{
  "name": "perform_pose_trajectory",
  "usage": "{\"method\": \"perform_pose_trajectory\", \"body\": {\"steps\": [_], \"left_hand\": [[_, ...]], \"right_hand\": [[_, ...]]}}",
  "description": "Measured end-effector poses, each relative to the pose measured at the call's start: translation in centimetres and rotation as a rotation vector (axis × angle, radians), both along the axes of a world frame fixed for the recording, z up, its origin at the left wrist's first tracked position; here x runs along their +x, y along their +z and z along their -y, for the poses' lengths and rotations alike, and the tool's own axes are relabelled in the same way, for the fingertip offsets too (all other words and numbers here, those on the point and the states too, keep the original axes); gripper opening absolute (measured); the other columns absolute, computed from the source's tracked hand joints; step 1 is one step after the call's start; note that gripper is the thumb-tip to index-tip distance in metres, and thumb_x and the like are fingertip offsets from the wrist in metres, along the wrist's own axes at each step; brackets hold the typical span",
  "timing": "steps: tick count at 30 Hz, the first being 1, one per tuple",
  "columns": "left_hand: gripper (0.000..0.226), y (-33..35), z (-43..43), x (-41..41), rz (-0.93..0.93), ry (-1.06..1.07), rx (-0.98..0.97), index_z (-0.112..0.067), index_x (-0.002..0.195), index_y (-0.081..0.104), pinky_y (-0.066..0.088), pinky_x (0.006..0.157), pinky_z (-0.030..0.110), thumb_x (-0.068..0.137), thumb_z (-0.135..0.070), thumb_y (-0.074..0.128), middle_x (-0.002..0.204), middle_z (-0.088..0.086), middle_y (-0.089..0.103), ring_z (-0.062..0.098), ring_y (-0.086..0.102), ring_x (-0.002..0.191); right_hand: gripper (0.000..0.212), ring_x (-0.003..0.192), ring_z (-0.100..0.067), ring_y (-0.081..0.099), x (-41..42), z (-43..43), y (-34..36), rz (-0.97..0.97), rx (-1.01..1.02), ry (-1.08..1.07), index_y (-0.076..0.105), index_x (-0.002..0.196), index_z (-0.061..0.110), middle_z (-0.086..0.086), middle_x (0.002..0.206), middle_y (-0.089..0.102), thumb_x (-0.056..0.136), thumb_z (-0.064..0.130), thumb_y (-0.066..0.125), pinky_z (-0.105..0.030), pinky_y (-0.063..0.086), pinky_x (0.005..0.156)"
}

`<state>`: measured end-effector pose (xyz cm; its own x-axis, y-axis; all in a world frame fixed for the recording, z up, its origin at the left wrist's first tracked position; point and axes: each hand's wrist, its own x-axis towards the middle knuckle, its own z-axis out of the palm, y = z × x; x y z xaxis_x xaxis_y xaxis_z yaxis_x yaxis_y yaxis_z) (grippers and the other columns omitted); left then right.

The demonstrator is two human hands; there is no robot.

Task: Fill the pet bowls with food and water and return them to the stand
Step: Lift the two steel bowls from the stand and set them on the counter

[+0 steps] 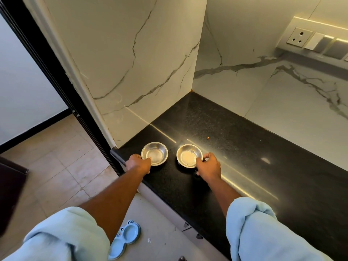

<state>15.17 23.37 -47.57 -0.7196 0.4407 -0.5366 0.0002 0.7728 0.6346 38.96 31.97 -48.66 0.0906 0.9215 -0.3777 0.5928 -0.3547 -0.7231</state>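
Left hand [138, 164] reaches out above the blue stand [125, 238], which lies on the floor [62, 157] under that forearm. Its fingers curl on the near rim of the left bowl [154, 153]. The right hand [208, 165] pinches the near right rim of the right bowl [189, 156]. Each steel bowl sits straight ahead of its own hand, and the two are side by side but apart, near the left end of the black desk [263, 176]. Both look empty, so filling seems not yet done. The stand is back, down and left, nearer the left hand.
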Motion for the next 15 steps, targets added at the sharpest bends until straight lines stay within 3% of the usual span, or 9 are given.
{"method": "perform_pose_trajectory", "body": {"steps": [4, 7, 11, 15], "left_hand": [[0.055, 0.7, 0.8, 0.6, -0.014, -0.010, -0.018, -0.013, 0.139, 0.053, 0.062, 0.078, 0.034, 0.094, -0.032, 0.077, 0.112, 0.013, 0.072, 0.022, 0.076, 0.092], [0.064, 1.2, 1.6, 1.1, -0.048, -0.016, -0.026, -0.012, 0.143, 0.046, 0.058, 0.065, 0.031, 0.093, -0.037, 0.076, 0.120, 0.016, 0.068, 0.024, 0.075, 0.094], [0.071, 2.8, 2.8, 2.2, -0.140, -0.014, -0.026, -0.007, 0.146, 0.040, 0.056, 0.094, 0.043, 0.093, -0.039, 0.076, 0.134, 0.022, 0.059, 0.037, 0.064, 0.122], [0.078, 5.0, 3.1, 3.3, -0.245, -0.034, 0.010, -0.008, 0.146, 0.039, 0.055, 0.094, 0.047, 0.088, -0.042, 0.079, 0.138, 0.023, 0.055, 0.041, 0.061, 0.123]], "right_hand": [[0.031, 0.075, -0.022, 0.075, 0.8, 0.4, -0.2, 0.043, 0.012, 0.034, 0.049, 0.117, 0.030, -0.004, 0.096, 0.074, 0.095, 0.039, 0.070, -0.038, 0.063, 0.074], [0.034, 0.080, -0.020, 0.074, 1.3, 0.9, 0.1, 0.072, 0.034, 0.053, 0.046, 0.118, 0.031, -0.004, 0.096, 0.075, 0.095, 0.041, 0.069, -0.037, 0.060, 0.076], [0.033, 0.092, -0.022, 0.068, 2.4, 1.7, 2.3, 0.089, 0.084, 0.043, 0.050, 0.119, 0.028, -0.001, 0.100, 0.068, 0.094, 0.038, 0.068, -0.033, 0.049, 0.075], [0.028, 0.078, -0.021, 0.068, 3.7, 2.4, 5.1, 0.075, 0.177, 0.058, 0.051, 0.114, 0.030, -0.003, 0.088, 0.071, 0.091, 0.034, 0.067, -0.031, 0.047, 0.065]]}}
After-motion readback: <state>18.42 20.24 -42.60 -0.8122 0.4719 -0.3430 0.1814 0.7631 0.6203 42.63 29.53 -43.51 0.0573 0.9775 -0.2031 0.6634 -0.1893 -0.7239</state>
